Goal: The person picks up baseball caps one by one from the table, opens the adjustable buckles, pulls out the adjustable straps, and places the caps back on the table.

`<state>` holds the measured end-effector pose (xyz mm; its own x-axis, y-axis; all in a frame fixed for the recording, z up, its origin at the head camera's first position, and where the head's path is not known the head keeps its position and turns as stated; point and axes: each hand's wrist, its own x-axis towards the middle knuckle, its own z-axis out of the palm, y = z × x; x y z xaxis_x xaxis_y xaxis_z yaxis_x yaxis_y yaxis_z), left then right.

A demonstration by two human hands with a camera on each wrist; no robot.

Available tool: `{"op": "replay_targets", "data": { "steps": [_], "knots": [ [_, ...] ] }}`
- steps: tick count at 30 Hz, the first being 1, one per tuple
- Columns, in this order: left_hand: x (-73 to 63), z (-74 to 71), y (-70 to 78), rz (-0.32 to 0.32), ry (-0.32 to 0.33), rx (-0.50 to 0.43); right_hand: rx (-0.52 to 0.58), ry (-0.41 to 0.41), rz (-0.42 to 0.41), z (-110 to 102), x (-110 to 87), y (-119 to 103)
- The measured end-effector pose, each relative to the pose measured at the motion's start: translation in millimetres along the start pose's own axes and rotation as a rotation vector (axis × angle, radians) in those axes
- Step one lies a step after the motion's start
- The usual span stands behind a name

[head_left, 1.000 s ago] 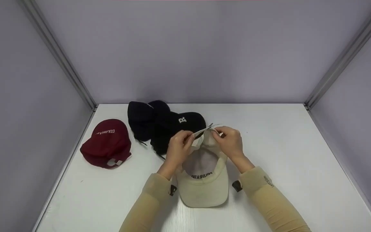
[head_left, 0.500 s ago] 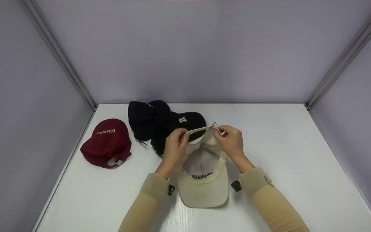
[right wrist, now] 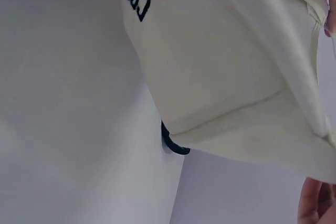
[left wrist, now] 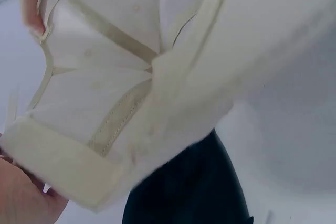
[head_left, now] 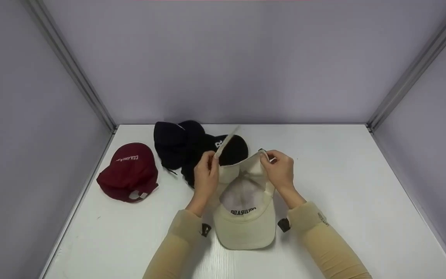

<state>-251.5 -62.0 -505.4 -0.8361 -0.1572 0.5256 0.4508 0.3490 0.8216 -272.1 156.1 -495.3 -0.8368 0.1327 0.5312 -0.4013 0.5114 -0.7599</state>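
A cream baseball cap [head_left: 245, 234] lies with its inside up and its brim toward me, dark lettering showing through the opening. My left hand [head_left: 206, 176] pinches one side of the cap's back, where a loose cream strap [head_left: 227, 140] sticks up past the fingertips. On the other side my right hand [head_left: 281, 170] pinches the back edge near a small dark buckle [head_left: 262, 150]. The strap's free end stands apart from the buckle. In the left wrist view the cap's seamed lining [left wrist: 110, 51] spreads between both hands. The right wrist view shows the cap's outer side [right wrist: 210, 66].
Behind my left hand lies a black cap [head_left: 236, 151] with a white letter. A dark navy cap [head_left: 168, 141] touches it at the back left. Farther left sits a dark red cap [head_left: 132, 170] on the white table [head_left: 343, 186]. Grey walls [head_left: 223, 62] enclose the back and sides.
The strap has come out of the buckle, and its end now points up and away. My left hand has moved left. My right hand stays nearly in place at the cap's edge.
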Motion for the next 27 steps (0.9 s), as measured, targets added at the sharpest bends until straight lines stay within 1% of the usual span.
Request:
{"op": "replay_targets", "data": {
  "steps": [4, 9, 11, 13, 16, 21, 22, 24, 27],
  "knots": [
    [0.7, -3.0, -2.5, -0.055, 0.01, -0.028, 0.045, -0.03, 0.016, 1.1, -1.0, 1.7],
    [-1.8, -5.2, -8.0, -0.144, -0.008, -0.045, 0.132, -0.074, 0.072, 1.5, -0.9, 3.6],
    [-3.8, -6.8, -10.7, -0.186, -0.028, -0.038, 0.15, -0.079, 0.094, 1.0, -0.4, 5.0],
    [-5.9, -8.8, -13.3, -0.231, -0.06, -0.024, 0.161, -0.078, 0.114, 0.3, 0.1, 6.9],
    [-10.0, -12.4, -16.7, -0.298, -0.127, 0.009, 0.183, -0.076, 0.139, -1.1, 0.4, 10.1],
    [-18.1, -18.1, -20.3, -0.385, -0.264, 0.082, 0.211, -0.076, 0.183, -2.6, 0.3, 14.5],
    [-19.7, -18.8, -21.2, -0.389, -0.294, 0.1, 0.215, -0.077, 0.194, -2.9, 0.3, 15.1],
    [-22.6, -19.8, -23.6, -0.376, -0.337, 0.127, 0.225, -0.082, 0.214, -3.8, 0.6, 15.8],
    [-24.9, -20.1, -27.1, -0.329, -0.359, 0.146, 0.219, -0.098, 0.226, -10.5, -0.1, -1.0]
  ]
}}
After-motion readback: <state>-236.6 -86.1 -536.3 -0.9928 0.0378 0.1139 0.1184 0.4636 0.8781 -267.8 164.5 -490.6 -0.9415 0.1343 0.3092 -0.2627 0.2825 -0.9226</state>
